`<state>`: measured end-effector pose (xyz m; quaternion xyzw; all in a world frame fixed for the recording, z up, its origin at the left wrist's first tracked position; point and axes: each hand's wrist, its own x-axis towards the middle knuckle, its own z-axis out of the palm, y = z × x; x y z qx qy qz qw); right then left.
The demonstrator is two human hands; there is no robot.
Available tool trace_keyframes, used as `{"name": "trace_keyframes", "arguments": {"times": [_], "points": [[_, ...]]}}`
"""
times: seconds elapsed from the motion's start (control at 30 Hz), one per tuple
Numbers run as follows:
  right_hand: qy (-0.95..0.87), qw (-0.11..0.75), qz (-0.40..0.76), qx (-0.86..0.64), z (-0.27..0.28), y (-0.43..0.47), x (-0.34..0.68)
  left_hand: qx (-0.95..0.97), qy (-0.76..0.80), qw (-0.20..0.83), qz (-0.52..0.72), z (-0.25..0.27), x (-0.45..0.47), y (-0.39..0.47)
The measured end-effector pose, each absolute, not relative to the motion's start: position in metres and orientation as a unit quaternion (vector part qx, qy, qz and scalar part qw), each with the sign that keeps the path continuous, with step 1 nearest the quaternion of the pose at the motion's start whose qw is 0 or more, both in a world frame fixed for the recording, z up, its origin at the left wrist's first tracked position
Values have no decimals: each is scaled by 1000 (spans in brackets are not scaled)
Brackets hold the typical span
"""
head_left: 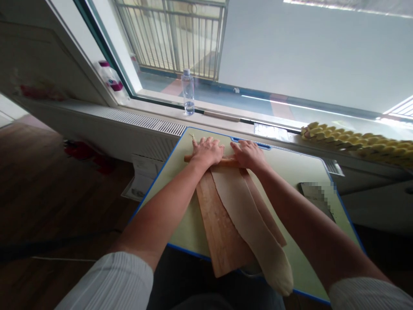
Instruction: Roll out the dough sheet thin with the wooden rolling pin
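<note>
On the left, your left hand (pixel 208 150) is lying palm-down across the rolling pin (pixel 229 163), fingers spread rather than wrapping it, likely so the palm is loading that end. Between your arms, the pale dough strip (pixel 240 193) is running from the pin down the wooden board (pixel 219 232) and drooping past the tabletop (pixel 293 170) edge, probably because the board is offering too little length. Your right hand (pixel 248 154) is resting likewise, spread and palm-down, presumably balancing the pressure. Counting across, you are using two hands, one pin, one board and one strip; one flat, dark-edged item (pixel 314 196) is lying farther right.
</note>
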<state>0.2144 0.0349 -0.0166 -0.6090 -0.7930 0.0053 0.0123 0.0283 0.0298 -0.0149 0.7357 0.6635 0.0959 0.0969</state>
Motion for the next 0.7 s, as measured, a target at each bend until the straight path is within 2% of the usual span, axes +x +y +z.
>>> {"name": "trace_keyframes", "arguments": {"times": [0.37, 0.7], "points": [[-750, 87, 18, -656, -24, 64, 209, 730, 670, 69, 120, -17, 30, 47], [-785, 19, 0, -619, -16, 38, 213, 733, 663, 70, 135, -15, 31, 28]]}}
